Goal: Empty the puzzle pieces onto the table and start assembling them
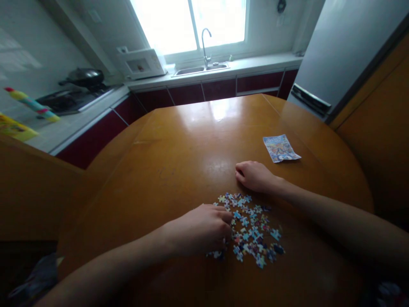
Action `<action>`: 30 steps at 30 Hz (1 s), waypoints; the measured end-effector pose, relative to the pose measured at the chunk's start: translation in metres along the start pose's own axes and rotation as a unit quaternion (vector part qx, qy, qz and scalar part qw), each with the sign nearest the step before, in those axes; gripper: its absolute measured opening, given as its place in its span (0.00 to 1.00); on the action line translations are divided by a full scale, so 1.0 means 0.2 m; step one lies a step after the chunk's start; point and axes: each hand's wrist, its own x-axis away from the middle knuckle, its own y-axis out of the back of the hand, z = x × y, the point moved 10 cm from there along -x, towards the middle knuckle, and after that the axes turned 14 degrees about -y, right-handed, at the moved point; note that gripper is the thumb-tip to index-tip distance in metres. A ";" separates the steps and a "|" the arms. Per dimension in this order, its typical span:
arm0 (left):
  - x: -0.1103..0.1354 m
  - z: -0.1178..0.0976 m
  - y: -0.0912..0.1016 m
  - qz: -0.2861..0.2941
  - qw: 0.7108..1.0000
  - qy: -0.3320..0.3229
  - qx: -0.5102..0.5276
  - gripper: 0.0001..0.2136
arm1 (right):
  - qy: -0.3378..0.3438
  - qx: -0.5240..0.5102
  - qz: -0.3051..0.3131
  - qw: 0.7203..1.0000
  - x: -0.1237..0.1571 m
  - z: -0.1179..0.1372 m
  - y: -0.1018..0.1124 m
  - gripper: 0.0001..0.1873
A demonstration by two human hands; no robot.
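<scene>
Many puzzle pieces [254, 233] on a table [159, 170], left hand [206, 227] curled over some, grip hard to tell, right hand [254, 176] apart, loosely fisted.

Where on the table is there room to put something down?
The table is bare beyond the right hand, left of the picture sheet, and left of the left hand. It's crowded beside the left hand, where puzzle pieces lie scattered.

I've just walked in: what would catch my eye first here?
Probably the scattered jigsaw pieces on the near part of the wooden table, with the left hand over their left side. The right hand is loosely curled just beyond them. Farther back, a bright window glares above the sink.
</scene>
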 end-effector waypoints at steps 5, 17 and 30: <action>0.00 -0.04 -0.02 0.021 1.000 -0.007 0.004 0.06 | -0.005 0.001 0.006 1.000 0.00 -0.01 -0.01 0.16; 0.03 0.06 0.14 -0.022 0.966 -0.010 0.258 0.03 | -0.005 0.001 0.008 1.000 0.00 -0.01 -0.01 0.16; 0.42 0.89 0.15 -0.291 0.885 0.351 0.090 0.10 | -0.012 -0.003 0.018 1.000 -0.01 -0.02 -0.02 0.16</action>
